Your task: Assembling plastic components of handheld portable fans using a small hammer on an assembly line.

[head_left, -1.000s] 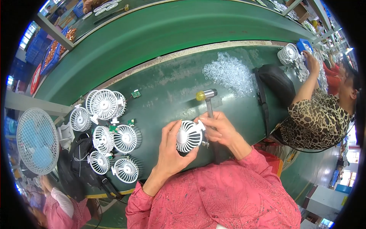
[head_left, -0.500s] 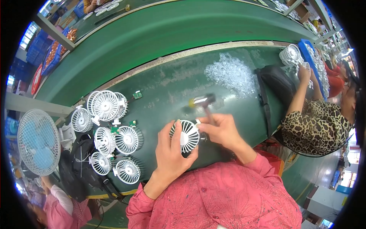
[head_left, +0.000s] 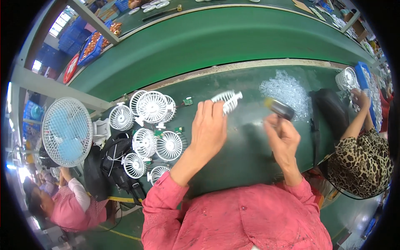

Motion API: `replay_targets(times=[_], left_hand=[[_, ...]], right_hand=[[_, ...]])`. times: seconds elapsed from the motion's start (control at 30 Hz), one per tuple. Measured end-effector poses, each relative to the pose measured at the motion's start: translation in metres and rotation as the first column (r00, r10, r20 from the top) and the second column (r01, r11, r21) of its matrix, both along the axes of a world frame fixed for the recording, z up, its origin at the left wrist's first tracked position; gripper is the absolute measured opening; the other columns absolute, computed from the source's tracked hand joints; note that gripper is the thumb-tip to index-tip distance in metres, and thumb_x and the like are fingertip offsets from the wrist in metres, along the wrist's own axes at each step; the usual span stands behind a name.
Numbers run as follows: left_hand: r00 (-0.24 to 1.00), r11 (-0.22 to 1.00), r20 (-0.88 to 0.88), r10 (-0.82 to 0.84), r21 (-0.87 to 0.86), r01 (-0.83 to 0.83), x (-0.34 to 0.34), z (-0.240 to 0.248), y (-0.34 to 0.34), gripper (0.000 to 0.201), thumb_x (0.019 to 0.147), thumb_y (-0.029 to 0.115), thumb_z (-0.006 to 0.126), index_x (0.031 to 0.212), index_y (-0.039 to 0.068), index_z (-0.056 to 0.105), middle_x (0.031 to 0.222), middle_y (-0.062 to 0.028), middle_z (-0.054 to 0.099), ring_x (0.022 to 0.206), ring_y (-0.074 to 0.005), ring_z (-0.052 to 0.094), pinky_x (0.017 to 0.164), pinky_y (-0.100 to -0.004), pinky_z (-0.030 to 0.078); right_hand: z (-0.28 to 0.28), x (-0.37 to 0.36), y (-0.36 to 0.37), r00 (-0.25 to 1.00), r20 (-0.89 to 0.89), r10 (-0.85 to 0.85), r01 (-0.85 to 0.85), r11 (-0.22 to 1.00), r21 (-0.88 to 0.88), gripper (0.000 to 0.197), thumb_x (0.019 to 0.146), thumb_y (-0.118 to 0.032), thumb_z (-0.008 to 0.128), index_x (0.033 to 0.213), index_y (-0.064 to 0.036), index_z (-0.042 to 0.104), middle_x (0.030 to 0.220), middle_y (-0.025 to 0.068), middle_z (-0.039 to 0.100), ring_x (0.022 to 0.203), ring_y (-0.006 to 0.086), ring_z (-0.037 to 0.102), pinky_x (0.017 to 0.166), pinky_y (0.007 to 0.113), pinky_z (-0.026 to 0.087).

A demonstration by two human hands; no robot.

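Note:
My left hand (head_left: 209, 131) is closed around a white fan cage (head_left: 228, 101), raised over the green bench (head_left: 237, 154). The cage is tilted edge-on, its slats and a small white stub facing right; the fingers hide its left part. To the right, my right hand (head_left: 283, 139) is closed on a small hammer (head_left: 282, 109) with a dark head and a yellow end. The hammer is blurred, its handle mostly hidden in the fist. Cage and hammer are apart. Several white fan cages (head_left: 170, 146) lie to the left, some with small green circuit boards (head_left: 188, 101).
A heap of clear plastic pieces (head_left: 287, 92) lies at the back right, beside a black bag (head_left: 331, 106). Beyond the bench's far edge runs a green conveyor belt (head_left: 233, 41). A table fan (head_left: 67, 132) and a black backpack (head_left: 118, 156) stand left. A co-worker (head_left: 358, 162) sits right.
My left hand has lifted the fan cage away from me and turned it edge-on. My right hand has left the cage and moved right with the hammer. The view has shifted.

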State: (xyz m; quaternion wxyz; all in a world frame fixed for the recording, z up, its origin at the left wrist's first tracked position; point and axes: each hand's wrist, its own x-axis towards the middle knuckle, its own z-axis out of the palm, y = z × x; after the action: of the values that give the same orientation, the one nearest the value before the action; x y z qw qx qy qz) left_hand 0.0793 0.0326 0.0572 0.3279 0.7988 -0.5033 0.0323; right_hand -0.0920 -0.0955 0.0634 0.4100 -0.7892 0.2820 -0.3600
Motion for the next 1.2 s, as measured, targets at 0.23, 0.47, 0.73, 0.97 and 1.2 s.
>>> replay_targets(times=[0.23,0.47,0.73,0.97,1.2], left_hand=[[0.932,0.986,0.336,0.136,0.044,-0.159,0.026,0.025,0.044,0.039,0.076,0.012,0.072,0.111,0.000,0.058,0.111,-0.0143,0.056,0.105,-0.0323,0.052,0.086,-0.0438,0.040],[0.812,0.874,0.541,0.220,0.260,-0.410,0.074,0.015,0.102,0.012,0.077,0.014,0.067,0.082,0.003,0.065,0.087,-0.0106,0.062,0.098,-0.0300,0.055,0.087,-0.0458,0.039],[0.939,0.917,0.241,0.245,-0.371,-0.144,0.011,0.043,0.084,0.013,0.075,0.008,0.072,0.082,0.006,0.061,0.077,-0.0057,0.058,0.072,-0.0240,0.054,0.066,-0.0377,0.036],[0.985,0.957,0.159,-0.069,-0.269,0.111,-0.069,0.019,0.051,0.022,0.073,0.008,0.073,0.094,0.004,0.066,0.084,-0.0037,0.062,0.075,-0.0198,0.059,0.068,-0.0353,0.039],[0.809,0.952,-0.585,0.054,-0.213,-0.218,-0.062,0.006,0.073,0.034,0.091,0.012,0.064,0.122,0.000,0.058,0.113,-0.0122,0.064,0.079,-0.0159,0.062,0.065,-0.0280,0.050]], right_hand=[[-0.004,-0.018,0.012,0.984,0.165,0.071,-0.126,0.927,0.354,0.016,0.099,-0.014,0.055,0.087,-0.0027,0.057,0.076,0.0021,0.057,0.046,0.0034,0.042,0.043,0.020,0.032],[-0.014,-0.016,-0.002,0.973,0.192,0.131,-0.186,0.932,0.311,0.032,0.101,-0.022,0.054,0.075,-0.0028,0.057,0.075,0.0048,0.059,0.047,0.0021,0.038,0.042,0.020,0.027],[0.010,-0.008,0.016,0.969,0.018,0.248,-0.220,0.820,0.528,0.029,0.101,-0.020,0.051,0.101,0.0063,0.064,0.082,0.0113,0.068,0.035,0.0013,0.033,0.033,0.019,0.026],[0.026,0.013,0.035,0.930,-0.084,0.358,-0.241,0.766,0.596,0.036,0.086,-0.018,0.072,0.115,0.0013,0.065,0.069,-0.0061,0.055,0.052,0.0013,0.042,0.045,0.022,0.030],[0.035,0.006,0.008,0.932,-0.186,0.312,-0.157,0.809,0.567,0.038,0.086,-0.029,0.073,0.100,0.0058,0.068,0.067,-0.0049,0.053,0.063,0.0027,0.044,0.052,0.023,0.033]])
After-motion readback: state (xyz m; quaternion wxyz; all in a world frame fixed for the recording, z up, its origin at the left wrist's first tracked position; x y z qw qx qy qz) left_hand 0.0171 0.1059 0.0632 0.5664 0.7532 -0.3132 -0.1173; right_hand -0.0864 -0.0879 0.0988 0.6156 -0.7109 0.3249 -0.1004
